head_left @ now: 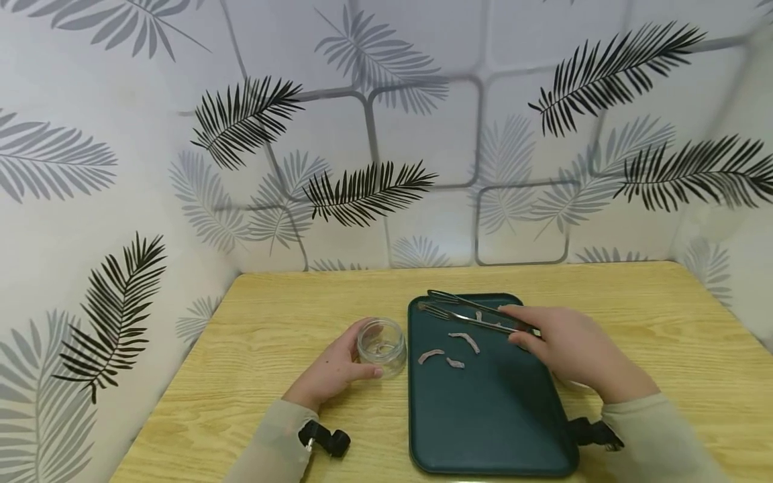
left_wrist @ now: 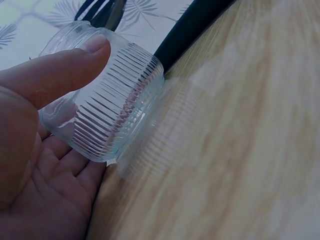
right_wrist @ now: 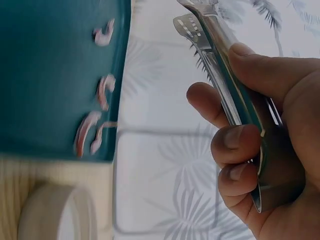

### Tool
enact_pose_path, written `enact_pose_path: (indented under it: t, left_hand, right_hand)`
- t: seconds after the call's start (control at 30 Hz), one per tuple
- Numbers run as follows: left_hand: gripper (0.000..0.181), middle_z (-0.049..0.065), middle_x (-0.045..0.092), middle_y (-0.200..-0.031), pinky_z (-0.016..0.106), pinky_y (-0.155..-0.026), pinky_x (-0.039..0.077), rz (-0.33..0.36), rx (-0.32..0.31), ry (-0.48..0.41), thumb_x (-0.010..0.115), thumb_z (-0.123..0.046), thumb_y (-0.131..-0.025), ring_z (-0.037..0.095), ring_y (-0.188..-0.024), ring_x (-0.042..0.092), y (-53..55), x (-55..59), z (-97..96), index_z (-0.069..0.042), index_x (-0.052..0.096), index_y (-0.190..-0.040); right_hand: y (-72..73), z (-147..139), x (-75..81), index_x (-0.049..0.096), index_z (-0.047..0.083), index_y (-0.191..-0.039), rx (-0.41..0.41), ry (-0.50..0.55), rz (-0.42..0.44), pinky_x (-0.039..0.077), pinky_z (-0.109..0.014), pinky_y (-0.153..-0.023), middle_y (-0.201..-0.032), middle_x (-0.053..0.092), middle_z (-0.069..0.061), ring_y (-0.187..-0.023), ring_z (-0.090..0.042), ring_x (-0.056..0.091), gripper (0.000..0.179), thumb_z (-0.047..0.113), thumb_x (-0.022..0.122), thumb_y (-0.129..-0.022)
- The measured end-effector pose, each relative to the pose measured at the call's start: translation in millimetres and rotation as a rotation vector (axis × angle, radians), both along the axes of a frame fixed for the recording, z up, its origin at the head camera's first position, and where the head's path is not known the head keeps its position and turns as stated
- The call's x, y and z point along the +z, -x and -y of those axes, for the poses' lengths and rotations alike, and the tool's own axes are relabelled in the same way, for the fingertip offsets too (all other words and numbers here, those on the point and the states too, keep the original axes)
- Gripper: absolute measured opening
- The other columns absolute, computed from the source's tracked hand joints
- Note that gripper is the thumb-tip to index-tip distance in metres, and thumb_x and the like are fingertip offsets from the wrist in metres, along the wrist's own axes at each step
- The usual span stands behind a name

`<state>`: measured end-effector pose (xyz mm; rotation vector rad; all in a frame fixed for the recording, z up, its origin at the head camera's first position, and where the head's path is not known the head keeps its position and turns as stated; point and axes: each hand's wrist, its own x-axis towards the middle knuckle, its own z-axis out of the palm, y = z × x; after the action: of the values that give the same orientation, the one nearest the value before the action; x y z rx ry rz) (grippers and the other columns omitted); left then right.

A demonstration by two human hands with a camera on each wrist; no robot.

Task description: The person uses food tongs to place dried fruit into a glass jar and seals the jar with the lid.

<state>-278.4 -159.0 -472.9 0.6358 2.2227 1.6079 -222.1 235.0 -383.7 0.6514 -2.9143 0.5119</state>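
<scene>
My left hand [head_left: 335,369] holds a small clear glass jar [head_left: 382,349] on the table, left of a dark green tray [head_left: 483,422]. In the left wrist view the thumb lies across the ribbed jar [left_wrist: 120,85], and something pinkish shows through its lower wall. Above the tray's far part, my right hand [head_left: 570,345] grips metal tongs [head_left: 483,323]. The slotted tips of the tongs stand apart and point left, with nothing visible between them. Several pale pink strips [head_left: 467,339], which look like meat, lie on the tray; a few are partly hidden by the tongs.
A round pale container or lid [right_wrist: 55,215] stands beside the tray in the right wrist view, cut off by the frame. The wooden table [head_left: 290,302] meets a leaf-patterned wall [head_left: 423,221] behind the tray.
</scene>
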Motion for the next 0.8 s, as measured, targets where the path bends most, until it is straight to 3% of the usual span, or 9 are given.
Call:
enact_pose_path:
  t: [0.2, 0.47, 0.6, 0.8]
  left_hand:
    - [0.086, 0.006, 0.039, -0.158, 0.046, -0.115, 0.029, 0.004, -0.01, -0.018, 0.081, -0.01, -0.087, 0.023, -0.146, 0.033, -1.6, -0.4, -1.1, -0.022, 0.033, -0.157]
    - [0.086, 0.007, 0.039, -0.158, 0.047, -0.114, 0.029, 0.001, -0.015, -0.019, 0.081, -0.01, -0.087, 0.024, -0.146, 0.035, -0.9, -1.3, -1.6, -0.021, 0.033, -0.157]
    - [0.086, 0.006, 0.039, -0.158, 0.047, -0.115, 0.028, -0.012, -0.006, -0.01, 0.081, -0.012, -0.086, 0.023, -0.146, 0.034, 0.6, -0.8, -1.1, -0.022, 0.033, -0.157]
    - [0.085, 0.006, 0.039, -0.158, 0.047, -0.115, 0.028, -0.018, -0.011, -0.009, 0.082, -0.013, -0.087, 0.023, -0.146, 0.034, 2.5, -1.7, -0.3, -0.022, 0.033, -0.157]
  right_hand:
    - [-1.5, -25, -9.6, 0.064, 0.012, -0.138, -0.044, -0.01, -0.022, 0.054, -0.05, -0.077, -0.102, 0.073, 0.002, -0.088, -0.021, 0.067, 0.047, 0.028, 0.072, -0.095]
    - [-3.3, -46, -23.3, 0.067, 0.011, -0.133, -0.103, -0.053, 0.0, 0.051, -0.042, -0.064, -0.092, 0.071, 0.007, -0.078, -0.014, 0.065, 0.043, 0.026, 0.074, -0.093]
    - [-1.8, -50, -26.8, 0.066, 0.011, -0.134, -0.115, -0.068, 0.028, 0.043, -0.036, -0.057, -0.09, 0.069, 0.009, -0.067, -0.01, 0.056, 0.043, 0.027, 0.073, -0.094]
    - [-0.7, -52, -31.3, 0.067, 0.014, -0.135, -0.108, -0.085, 0.038, 0.034, -0.033, -0.052, -0.094, 0.073, -0.001, -0.056, -0.011, 0.043, 0.042, 0.026, 0.072, -0.095]
